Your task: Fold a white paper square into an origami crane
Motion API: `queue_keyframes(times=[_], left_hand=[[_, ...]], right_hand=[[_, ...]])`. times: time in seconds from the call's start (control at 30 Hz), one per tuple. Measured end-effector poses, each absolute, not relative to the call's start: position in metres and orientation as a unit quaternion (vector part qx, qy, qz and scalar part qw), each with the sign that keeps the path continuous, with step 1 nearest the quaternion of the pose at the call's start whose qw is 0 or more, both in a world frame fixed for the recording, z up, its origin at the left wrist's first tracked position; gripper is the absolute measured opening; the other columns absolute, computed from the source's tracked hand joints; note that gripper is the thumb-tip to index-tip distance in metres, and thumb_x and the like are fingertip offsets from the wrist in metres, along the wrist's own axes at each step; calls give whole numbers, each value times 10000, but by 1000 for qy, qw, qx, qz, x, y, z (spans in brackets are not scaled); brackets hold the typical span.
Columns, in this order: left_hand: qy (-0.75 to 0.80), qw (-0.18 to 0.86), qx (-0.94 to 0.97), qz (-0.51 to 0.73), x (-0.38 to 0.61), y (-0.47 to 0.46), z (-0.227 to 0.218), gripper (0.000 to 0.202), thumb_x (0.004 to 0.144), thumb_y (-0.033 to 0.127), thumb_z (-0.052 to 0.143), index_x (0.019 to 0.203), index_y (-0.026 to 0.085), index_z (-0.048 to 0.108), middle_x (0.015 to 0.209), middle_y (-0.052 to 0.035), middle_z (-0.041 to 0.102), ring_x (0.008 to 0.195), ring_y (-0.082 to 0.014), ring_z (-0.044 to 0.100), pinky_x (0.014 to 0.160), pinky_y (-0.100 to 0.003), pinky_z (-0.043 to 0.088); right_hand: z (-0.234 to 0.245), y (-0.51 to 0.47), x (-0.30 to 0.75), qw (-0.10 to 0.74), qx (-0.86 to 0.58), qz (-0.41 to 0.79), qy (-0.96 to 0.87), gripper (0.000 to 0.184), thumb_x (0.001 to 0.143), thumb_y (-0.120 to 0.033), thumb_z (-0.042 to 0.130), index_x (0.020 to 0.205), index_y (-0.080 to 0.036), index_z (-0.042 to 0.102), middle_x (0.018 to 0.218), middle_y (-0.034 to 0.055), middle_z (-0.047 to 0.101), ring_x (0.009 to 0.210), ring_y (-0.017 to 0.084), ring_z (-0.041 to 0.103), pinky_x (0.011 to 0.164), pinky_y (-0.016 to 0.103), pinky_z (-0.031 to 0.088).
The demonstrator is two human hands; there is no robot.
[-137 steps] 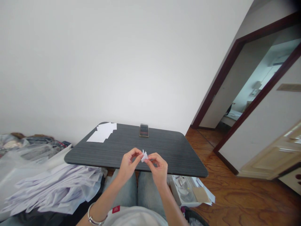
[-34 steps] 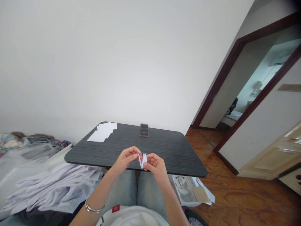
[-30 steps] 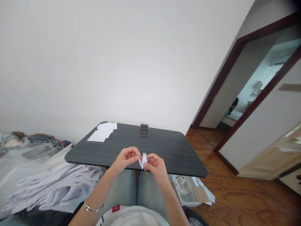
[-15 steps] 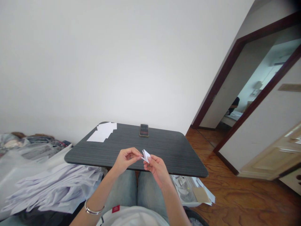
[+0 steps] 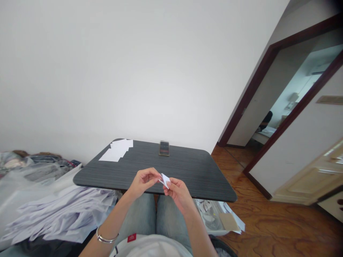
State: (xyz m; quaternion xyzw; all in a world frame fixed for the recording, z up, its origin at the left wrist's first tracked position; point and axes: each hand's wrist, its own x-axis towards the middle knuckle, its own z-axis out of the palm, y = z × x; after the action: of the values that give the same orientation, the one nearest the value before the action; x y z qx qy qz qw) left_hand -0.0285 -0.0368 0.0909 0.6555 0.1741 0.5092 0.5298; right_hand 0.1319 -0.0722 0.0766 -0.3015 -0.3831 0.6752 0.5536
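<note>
Folded white paper (image 5: 165, 180) sits in my view just above the near edge of the dark wood-grain table (image 5: 193, 175), pinched between the person's two hands and not touching the tabletop. On my feed, the left hand (image 5: 143, 182) reaches in from the left, its thumb and forefinger closed on the paper's left side, while its other fingers curl loosely. The right hand (image 5: 179, 195) grasps the lower edge from the right, its fingertips bent around the fold. I can't make out the exact grip behind the paper. A silver bangle (image 5: 106, 238) circles the left wrist, and both forearms rise over the person's denim-clad knees (image 5: 139, 217). Farther across the table, near its far left corner, lie loose white paper sheets (image 5: 115, 150), while a phone (image 5: 164, 148) with a blurred face sits at the far edge. To the left, below the table, is a heap of pale sheeting (image 5: 61, 214). To the right, an open box (image 5: 210, 214) holding a tan card (image 5: 229, 222) sits on the wooden floor (image 5: 268, 221), and through the doorway another person (image 5: 266, 119) is seated well apart.
</note>
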Motion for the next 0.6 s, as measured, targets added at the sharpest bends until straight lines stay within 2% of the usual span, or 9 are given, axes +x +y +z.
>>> queue_keyframes(times=[0.3, 0.6], left_hand=[[247, 492, 697, 460, -30, -37, 92, 109, 684, 185, 639, 772, 122, 651, 756, -55, 652, 712, -157, 603, 689, -266, 477], [223, 552, 688, 416, -33, -34, 93, 115, 708, 198, 616, 785, 122, 655, 750, -57, 669, 704, -155, 615, 684, -261, 473]], right_hand=[[75, -70, 133, 553, -307, 672, -386, 212, 601, -286, 727, 687, -101, 670, 562, 22, 625, 435, 68, 523, 425, 162, 439], [75, -70, 134, 547, -299, 680, -387, 208, 602, -272, 730, 681, -91, 662, 568, 25, 624, 449, 62, 528, 432, 150, 439]])
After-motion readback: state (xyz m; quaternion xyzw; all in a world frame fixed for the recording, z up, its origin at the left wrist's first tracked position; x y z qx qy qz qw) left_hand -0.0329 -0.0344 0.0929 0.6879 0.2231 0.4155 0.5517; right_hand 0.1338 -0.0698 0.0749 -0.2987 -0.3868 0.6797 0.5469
